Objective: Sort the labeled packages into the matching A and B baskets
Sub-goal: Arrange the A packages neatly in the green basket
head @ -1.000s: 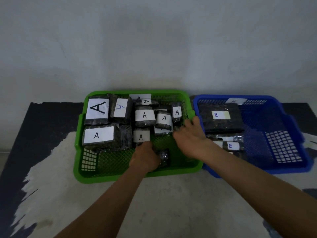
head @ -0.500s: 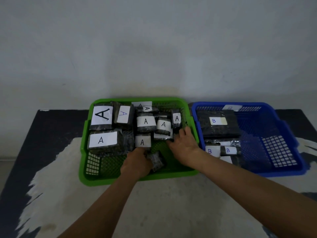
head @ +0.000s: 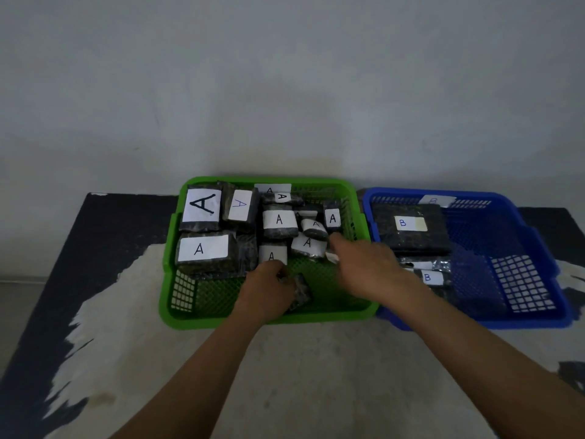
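Grey wall, mottled table (head: 316, 375). Left hand (head: 269, 289) grips small dark package (head: 300, 291) at green basket (head: 269, 321) front edge; right hand (head: 364, 267) spread, blurred, holding nothing clear. Check label before releasing.

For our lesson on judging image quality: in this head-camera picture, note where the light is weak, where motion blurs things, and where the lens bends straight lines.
Head view: dim, flat light throughout, no glare; right hand smeared by motion; left hand sharper; green basket and blue basket rims bow from the wide lens; table edges splay outward.
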